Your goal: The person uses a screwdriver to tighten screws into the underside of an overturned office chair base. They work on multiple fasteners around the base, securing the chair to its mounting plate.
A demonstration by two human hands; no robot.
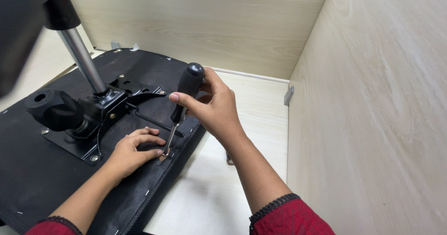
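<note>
- An upturned office chair seat lies on the pale wooden worktop, its black fabric underside facing up.
- The right hand is curled around the black handle of a screwdriver, fingers wrapped over the grip near its top.
- The screwdriver stands nearly upright, leaning a little to the right at the handle, with its metal shaft running down to the seat's right edge.
- The tip meets a small metal fitting at that edge; whether a screw sits under it I cannot tell.
- The left hand rests on the fabric just beside the tip, thumb and forefinger pinching or steadying the fitting.
- Left of both hands, a black metal mechanism plate is bolted to the seat, with a round black knob on its left side.
- A shiny gas-lift column rises from the plate towards the top left.
- Light wooden panels wall in the worktop at the back and on the right.
- Both wrists show red sleeves with dark trim.
</note>
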